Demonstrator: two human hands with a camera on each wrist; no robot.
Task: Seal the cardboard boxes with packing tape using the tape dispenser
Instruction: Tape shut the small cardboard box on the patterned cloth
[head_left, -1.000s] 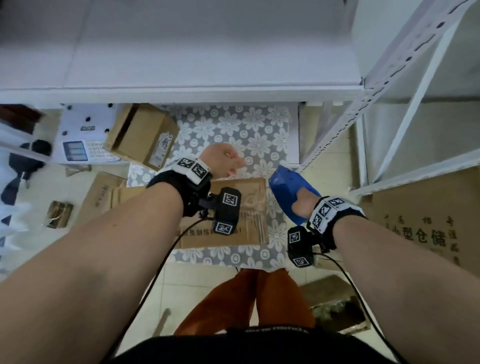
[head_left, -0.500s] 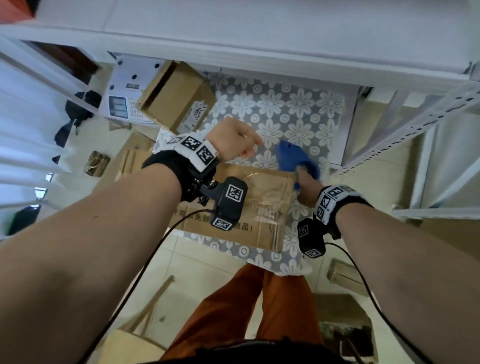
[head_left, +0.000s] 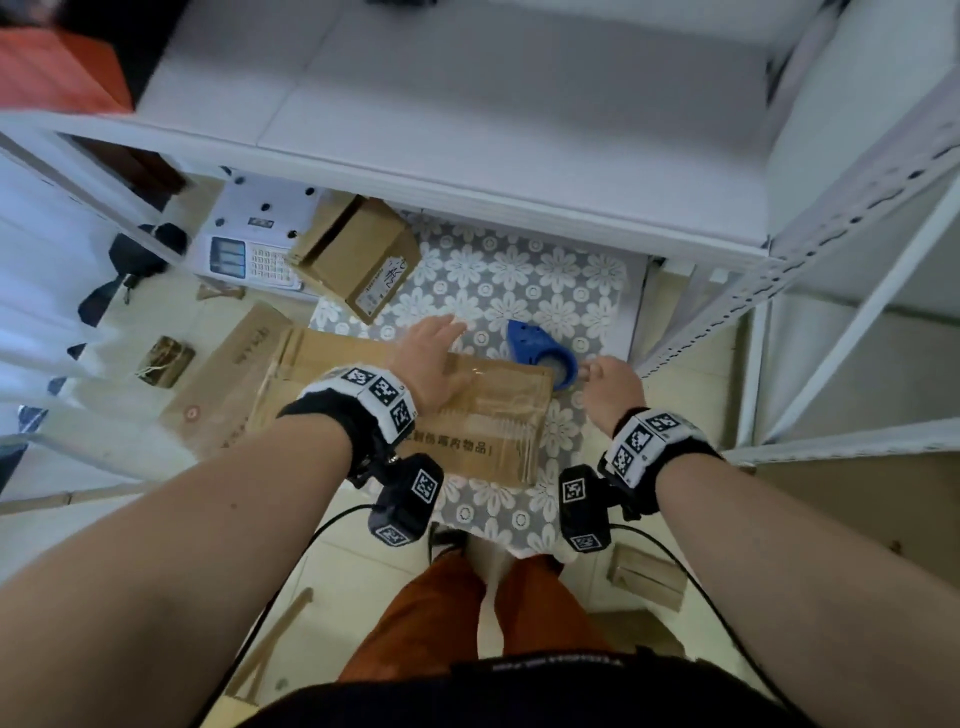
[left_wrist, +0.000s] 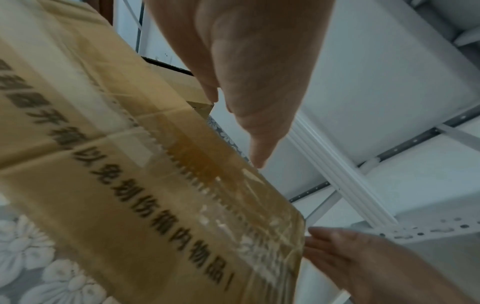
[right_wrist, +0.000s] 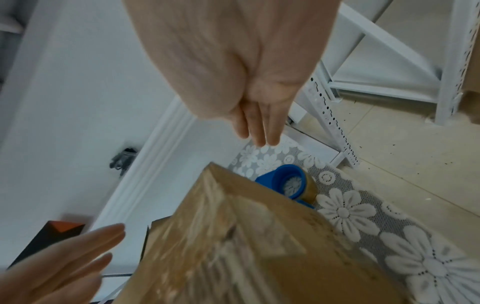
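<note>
both hands (head_left: 434, 358) open over taped box (head_left: 498, 415), blue tape dispenser (head_left: 540, 353) beyond right hand (head_left: 613, 387)

The cardboard box (head_left: 483, 421) under the left hand (head_left: 431, 358) is matt brown paperboard with black print, crossed by glossy clear packing tape (left_wrist: 233, 197) that wrinkles and catches the light, its cut end serrated. The tape dispenser (head_left: 540, 351) is smooth blue plastic, set on a grey cloth (head_left: 519, 280) of lacy, perforated weave with white flowers. The shelf frame (head_left: 810, 270) is white-painted perforated metal, and the floor (right_wrist: 405, 164) is smooth pale tile with a slight sheen.
</note>
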